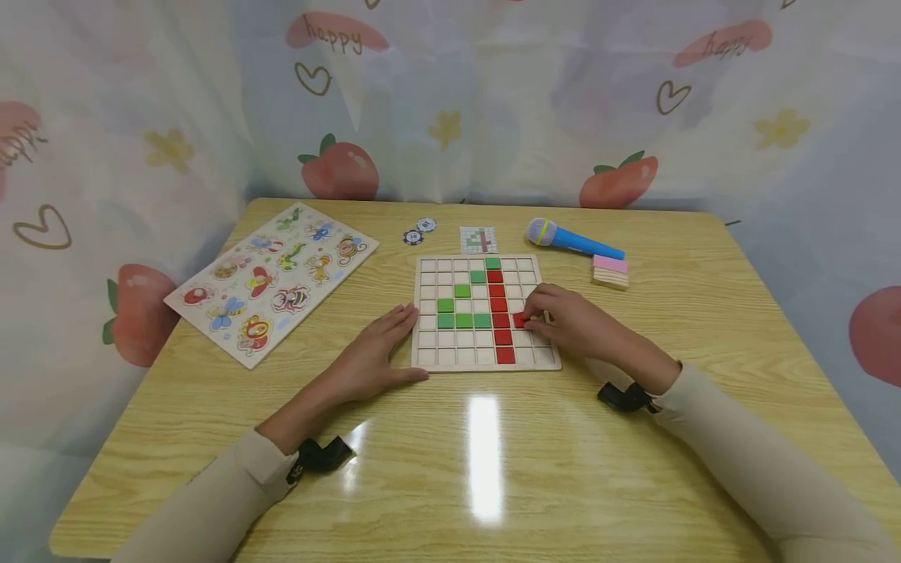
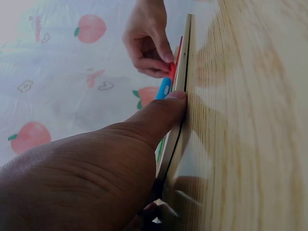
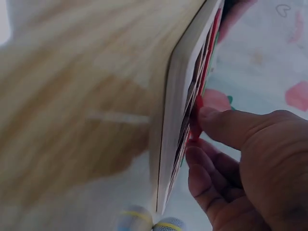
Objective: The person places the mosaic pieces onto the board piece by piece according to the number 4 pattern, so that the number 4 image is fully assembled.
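A wooden grid board (image 1: 456,364) lies mid-table with green tiles (image 1: 462,291) in a stepped outline and a column of red tiles (image 1: 498,305). My right hand (image 1: 573,319) pinches a red square tile (image 1: 519,320) between thumb and fingers, right of the red column. In the right wrist view, this red tile (image 3: 196,118) stands tilted at the board's surface. Along the board's left side rests my left hand (image 1: 369,356), fingers extended and thumb at the near corner. The left wrist view shows that thumb (image 2: 159,113) against the board's edge.
A small pattern card (image 1: 478,239) sits behind the board, with two poker chips (image 1: 418,231) to its left. At the back right are a blue toy microphone (image 1: 577,239) and a stack of pink-topped blocks (image 1: 610,272). An insect puzzle board (image 1: 271,281) lies left.
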`<state>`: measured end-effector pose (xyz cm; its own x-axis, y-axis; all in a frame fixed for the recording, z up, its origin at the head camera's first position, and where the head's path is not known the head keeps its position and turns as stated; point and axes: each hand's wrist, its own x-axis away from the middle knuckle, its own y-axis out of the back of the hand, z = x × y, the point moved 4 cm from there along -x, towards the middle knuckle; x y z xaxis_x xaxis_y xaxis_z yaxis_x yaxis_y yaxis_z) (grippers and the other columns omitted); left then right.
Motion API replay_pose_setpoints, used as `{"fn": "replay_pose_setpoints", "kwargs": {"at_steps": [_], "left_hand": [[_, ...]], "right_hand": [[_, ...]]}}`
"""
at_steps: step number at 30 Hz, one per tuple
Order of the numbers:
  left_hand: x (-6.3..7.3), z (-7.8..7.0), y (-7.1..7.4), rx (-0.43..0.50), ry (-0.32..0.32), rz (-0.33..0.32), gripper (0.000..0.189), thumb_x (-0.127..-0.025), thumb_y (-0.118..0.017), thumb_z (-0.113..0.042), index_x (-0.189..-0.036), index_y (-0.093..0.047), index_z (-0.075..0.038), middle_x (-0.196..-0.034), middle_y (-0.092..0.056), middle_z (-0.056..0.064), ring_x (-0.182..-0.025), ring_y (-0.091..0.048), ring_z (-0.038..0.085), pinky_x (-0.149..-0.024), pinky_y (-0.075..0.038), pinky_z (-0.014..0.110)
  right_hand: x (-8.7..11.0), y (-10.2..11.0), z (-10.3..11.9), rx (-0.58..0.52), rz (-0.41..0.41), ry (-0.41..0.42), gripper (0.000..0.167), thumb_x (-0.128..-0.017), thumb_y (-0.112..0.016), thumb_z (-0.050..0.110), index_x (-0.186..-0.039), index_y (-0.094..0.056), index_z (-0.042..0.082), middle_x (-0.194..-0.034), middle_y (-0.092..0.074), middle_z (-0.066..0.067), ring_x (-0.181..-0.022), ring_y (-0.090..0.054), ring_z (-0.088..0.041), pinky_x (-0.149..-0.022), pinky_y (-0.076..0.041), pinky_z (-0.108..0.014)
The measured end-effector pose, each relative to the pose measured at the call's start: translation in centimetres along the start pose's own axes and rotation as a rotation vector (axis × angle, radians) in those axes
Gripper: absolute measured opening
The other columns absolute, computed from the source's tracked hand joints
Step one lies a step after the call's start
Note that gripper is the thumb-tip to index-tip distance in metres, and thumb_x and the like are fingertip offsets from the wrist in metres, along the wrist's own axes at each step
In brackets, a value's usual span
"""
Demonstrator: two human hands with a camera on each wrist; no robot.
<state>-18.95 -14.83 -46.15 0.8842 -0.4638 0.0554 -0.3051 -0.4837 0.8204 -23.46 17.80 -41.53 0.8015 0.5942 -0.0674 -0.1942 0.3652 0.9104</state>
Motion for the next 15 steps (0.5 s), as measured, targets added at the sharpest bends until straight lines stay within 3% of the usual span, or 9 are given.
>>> {"fn": "replay_pose_setpoints", "kwargs": {"at_steps": [10,15], "left_hand": [[-0.04,-0.42,0.06,0.006,0.024,0.016,0.109,-0.091,-0.081,-0.055,-0.171,-0.020,-0.013,-0.181,-0.016,0.003,-0.170,-0.012,0.029,-0.136,-0.021,0.056],[-0.09,-0.38,0.37,0.013,0.029,0.018,0.109,-0.090,-0.082,-0.054,-0.171,-0.021,-0.013,-0.181,-0.016,0.004,-0.170,-0.012,0.029,-0.136,-0.021,0.056]], "right_hand": [[-0.69,-0.16,0.63,0.012,0.065,0.054,0.008,-0.098,-0.077,0.009,-0.095,-0.072,0.014,-0.113,-0.067,-0.002,-0.099,-0.063,-0.019,-0.086,-0.059,-0.036],[-0.93,-0.26,0.93,0.021,0.087,0.079,0.005,-0.099,-0.075,0.007,-0.099,-0.073,0.011,-0.118,-0.067,-0.006,-0.106,-0.064,-0.022,-0.091,-0.061,-0.039]]}}
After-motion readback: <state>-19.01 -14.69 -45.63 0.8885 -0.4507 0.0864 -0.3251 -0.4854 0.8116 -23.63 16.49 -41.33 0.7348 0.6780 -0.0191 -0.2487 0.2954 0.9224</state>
